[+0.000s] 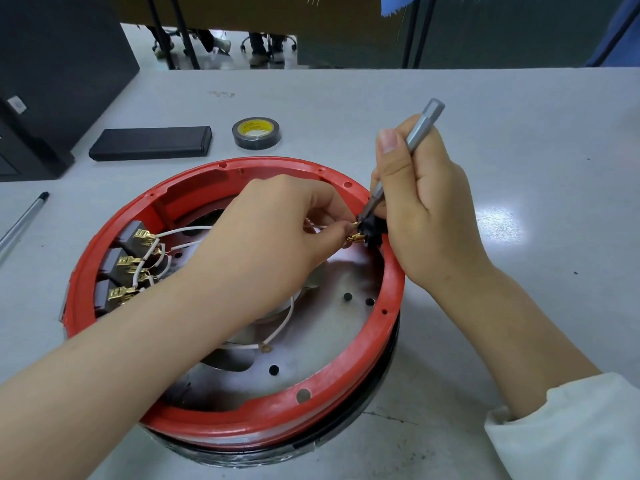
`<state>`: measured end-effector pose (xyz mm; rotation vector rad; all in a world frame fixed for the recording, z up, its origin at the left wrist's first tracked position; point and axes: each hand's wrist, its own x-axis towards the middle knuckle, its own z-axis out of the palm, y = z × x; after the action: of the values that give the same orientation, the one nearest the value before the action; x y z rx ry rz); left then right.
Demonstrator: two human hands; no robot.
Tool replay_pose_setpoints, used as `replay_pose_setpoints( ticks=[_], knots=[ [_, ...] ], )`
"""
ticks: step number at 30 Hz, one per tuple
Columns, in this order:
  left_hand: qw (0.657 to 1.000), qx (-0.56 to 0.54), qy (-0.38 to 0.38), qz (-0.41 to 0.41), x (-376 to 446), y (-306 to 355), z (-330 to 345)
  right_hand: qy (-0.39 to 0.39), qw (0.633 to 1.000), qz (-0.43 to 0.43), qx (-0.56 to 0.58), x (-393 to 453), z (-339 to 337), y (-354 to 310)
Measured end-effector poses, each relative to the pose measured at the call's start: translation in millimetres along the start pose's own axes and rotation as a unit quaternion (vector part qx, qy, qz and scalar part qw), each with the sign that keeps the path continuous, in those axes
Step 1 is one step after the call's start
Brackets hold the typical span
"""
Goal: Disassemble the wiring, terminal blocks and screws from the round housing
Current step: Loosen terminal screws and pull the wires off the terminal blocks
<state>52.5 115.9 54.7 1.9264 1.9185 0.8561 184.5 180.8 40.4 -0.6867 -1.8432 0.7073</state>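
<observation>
Here, the fingers of the right hand are pinched around a grey screwdriver, its tip set on a black terminal block at the right inner rim of the round red housing. The left hand pinches the brass connectors beside that block. White wires run to grey blocks along the left wall. The housing rests on the grey surface, near a tape roll, a black case and a pen.
</observation>
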Motion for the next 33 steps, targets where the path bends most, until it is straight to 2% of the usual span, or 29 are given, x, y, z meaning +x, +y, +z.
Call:
replay_pose_setpoints(
  ticks=[10, 17, 30, 33],
  knots=[
    [1.0, -0.008, -0.016, -0.007, -1.3, 0.0, -3.4, 0.039, 0.999, 0.007, 0.01, -2.6, -0.2, 0.5],
    [1.0, -0.012, -0.023, -0.01, -1.9, -1.4, -1.5, -0.012, 0.996, -0.059, -0.065, 0.2, -2.3, -7.5],
    [1.0, -0.005, -0.009, 0.006, -0.7, 0.6, 0.4, -0.07, 0.987, -0.075, -0.126, 3.8, -5.5, -4.9],
    [1.0, 0.001, -0.004, 0.006, -0.3, -0.5, 0.4, -0.054, 0.989, -0.08, -0.112, 2.7, -4.6, -5.8]
  ],
)
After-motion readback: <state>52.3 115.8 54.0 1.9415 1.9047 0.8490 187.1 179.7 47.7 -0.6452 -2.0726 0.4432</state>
